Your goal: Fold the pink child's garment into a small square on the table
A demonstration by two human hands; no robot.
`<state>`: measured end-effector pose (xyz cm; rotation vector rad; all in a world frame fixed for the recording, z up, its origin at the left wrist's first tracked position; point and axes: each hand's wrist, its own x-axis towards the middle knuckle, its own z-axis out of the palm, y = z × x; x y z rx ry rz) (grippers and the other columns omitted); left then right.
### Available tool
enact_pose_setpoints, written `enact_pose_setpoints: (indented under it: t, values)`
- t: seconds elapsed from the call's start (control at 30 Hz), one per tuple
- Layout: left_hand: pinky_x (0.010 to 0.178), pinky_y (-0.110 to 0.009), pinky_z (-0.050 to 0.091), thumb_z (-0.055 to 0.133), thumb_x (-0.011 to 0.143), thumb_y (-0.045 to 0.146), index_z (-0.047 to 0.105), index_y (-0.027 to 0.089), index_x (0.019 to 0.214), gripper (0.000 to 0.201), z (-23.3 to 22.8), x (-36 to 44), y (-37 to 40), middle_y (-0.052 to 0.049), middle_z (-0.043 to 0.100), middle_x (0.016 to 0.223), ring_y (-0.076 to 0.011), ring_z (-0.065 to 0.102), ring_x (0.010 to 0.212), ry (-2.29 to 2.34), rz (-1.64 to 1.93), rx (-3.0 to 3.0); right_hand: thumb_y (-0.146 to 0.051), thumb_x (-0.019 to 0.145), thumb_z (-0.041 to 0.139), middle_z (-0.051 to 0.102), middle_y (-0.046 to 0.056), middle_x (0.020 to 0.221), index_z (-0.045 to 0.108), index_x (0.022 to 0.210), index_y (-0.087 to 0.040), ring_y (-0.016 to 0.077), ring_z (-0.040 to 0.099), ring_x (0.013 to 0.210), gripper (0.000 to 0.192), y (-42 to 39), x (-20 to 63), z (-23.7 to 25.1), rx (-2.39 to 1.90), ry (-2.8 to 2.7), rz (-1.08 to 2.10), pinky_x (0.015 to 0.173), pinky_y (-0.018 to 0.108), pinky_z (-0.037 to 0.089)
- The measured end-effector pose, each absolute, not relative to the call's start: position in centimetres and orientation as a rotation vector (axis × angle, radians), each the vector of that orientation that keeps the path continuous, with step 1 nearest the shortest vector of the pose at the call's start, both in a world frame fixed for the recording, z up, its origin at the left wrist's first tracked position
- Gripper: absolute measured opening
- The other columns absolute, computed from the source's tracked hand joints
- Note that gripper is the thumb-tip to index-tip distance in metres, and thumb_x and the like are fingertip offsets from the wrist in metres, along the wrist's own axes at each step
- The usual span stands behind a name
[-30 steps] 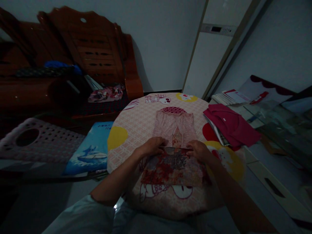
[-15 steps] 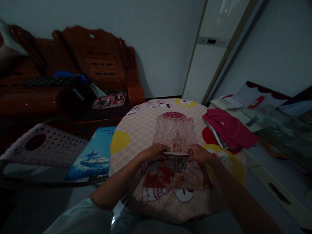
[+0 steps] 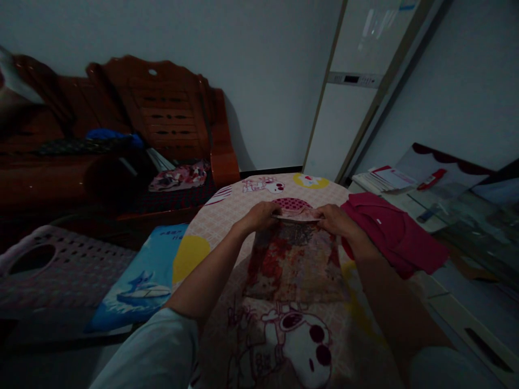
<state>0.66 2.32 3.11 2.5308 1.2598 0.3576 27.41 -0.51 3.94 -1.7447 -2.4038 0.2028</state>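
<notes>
A small red-and-pink patterned garment (image 3: 294, 265) lies folded on a round table covered by a pink cartoon-print cloth (image 3: 227, 216). My left hand (image 3: 261, 215) pinches the garment's far left corner. The far right corner is held by my right hand (image 3: 334, 218). Both hands rest at the far end of the garment, where its folded edge meets a dotted pink waistband (image 3: 291, 203). The layer underneath is hidden by the fold.
A folded magenta shirt (image 3: 395, 232) lies on papers to the right of the table. At left stand a pink perforated plastic stool (image 3: 60, 262) and a blue printed bag (image 3: 140, 278). A wooden bench (image 3: 121, 135) with clothes stands behind. A glass-topped cabinet (image 3: 462, 216) is at right.
Both hands carried the near edge of the garment away from me, folding it over to the far waistband. The camera tilted down and closer to the table.
</notes>
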Motion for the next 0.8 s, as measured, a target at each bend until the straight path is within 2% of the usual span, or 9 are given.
enact_pose_setpoints:
  t: [0.13,0.23,0.3,0.37,0.43,0.47,0.57,0.63,0.8]
  values:
    - [0.081,-0.029,0.047,0.058,0.075,0.014,0.071,0.017,0.098,0.026,2.5,1.5,7.0,-0.007,0.073,0.097,-0.0226,0.065,0.093,1.417,0.363,2.545,-0.007,0.075,0.058,0.074,0.010,0.100,0.075,0.090,-0.018,0.0263,0.066,0.098,0.025,4.0,26.2,3.1,-1.884,-2.381,-0.020,0.077,0.029,0.045]
    - [0.087,-0.034,0.048,0.053,0.080,0.013,0.070,0.015,0.104,0.029,1.0,2.3,8.9,-0.011,0.071,0.103,-0.0261,0.064,0.100,1.527,0.410,2.519,-0.008,0.083,0.051,0.072,0.016,0.105,0.073,0.100,-0.014,0.0300,0.064,0.102,0.029,5.8,25.4,1.7,-1.925,-2.336,-0.087,0.083,0.035,0.046]
    - [0.097,-0.042,0.045,0.044,0.086,0.012,0.066,0.012,0.116,0.037,-0.4,2.9,8.9,-0.016,0.068,0.115,-0.0288,0.060,0.112,1.616,0.473,2.499,-0.009,0.088,0.043,0.070,0.020,0.107,0.069,0.109,-0.012,0.0315,0.062,0.105,0.034,5.9,25.0,0.3,-1.951,-2.292,-0.133,0.090,0.040,0.045]
    - [0.108,-0.049,0.035,0.040,0.089,0.012,0.056,0.011,0.132,0.045,-2.3,3.3,8.1,-0.019,0.059,0.131,-0.0304,0.051,0.126,1.682,0.577,2.496,-0.010,0.092,0.037,0.067,0.021,0.118,0.064,0.122,-0.012,0.0326,0.057,0.114,0.040,5.2,24.6,-1.7,-1.931,-2.252,-0.175,0.098,0.045,0.041]
    - [0.115,-0.051,0.027,0.044,0.090,0.015,0.049,0.013,0.139,0.050,-4.5,3.5,6.8,-0.019,0.050,0.143,-0.0294,0.042,0.136,1.630,0.685,2.540,-0.013,0.093,0.036,0.057,0.018,0.136,0.057,0.133,-0.017,0.0323,0.050,0.125,0.045,4.0,24.5,-4.3,-1.834,-2.245,-0.172,0.107,0.048,0.036]
    - [0.116,-0.050,0.027,0.047,0.090,0.018,0.050,0.015,0.139,0.049,-5.5,3.6,6.2,-0.018,0.050,0.144,-0.0281,0.042,0.136,1.517,0.674,2.586,-0.015,0.094,0.037,0.052,0.016,0.143,0.055,0.136,-0.019,0.0321,0.046,0.129,0.045,3.4,24.5,-5.7,-1.753,-2.261,-0.130,0.109,0.049,0.033]
    - [0.115,-0.051,0.028,0.049,0.093,0.031,0.052,0.019,0.138,0.047,-7.9,3.3,4.9,-0.015,0.049,0.147,-0.0282,0.041,0.138,1.224,0.435,2.671,-0.026,0.097,0.040,0.048,0.013,0.148,0.050,0.140,-0.020,0.0298,0.044,0.134,0.045,2.2,25.3,-9.3,-1.721,-2.278,-0.027,0.112,0.046,0.032]
    - [0.116,-0.055,0.024,0.044,0.096,0.038,0.047,0.020,0.144,0.051,-8.5,3.1,5.0,-0.014,0.042,0.153,-0.0299,0.035,0.142,1.255,0.319,2.668,-0.033,0.097,0.043,0.047,0.014,0.149,0.048,0.142,-0.020,0.0308,0.040,0.138,0.047,2.2,26.2,-10.6,-1.777,-2.240,-0.007,0.115,0.049,0.029]
    - [0.117,-0.052,0.022,0.040,0.098,0.041,0.045,0.021,0.145,0.052,-7.6,2.6,6.4,-0.014,0.040,0.154,-0.0285,0.033,0.143,1.436,0.297,2.638,-0.036,0.100,0.039,0.041,0.014,0.153,0.046,0.142,-0.020,0.0309,0.029,0.145,0.046,2.5,28.0,-9.9,-1.976,-2.097,0.046,0.116,0.054,0.024]
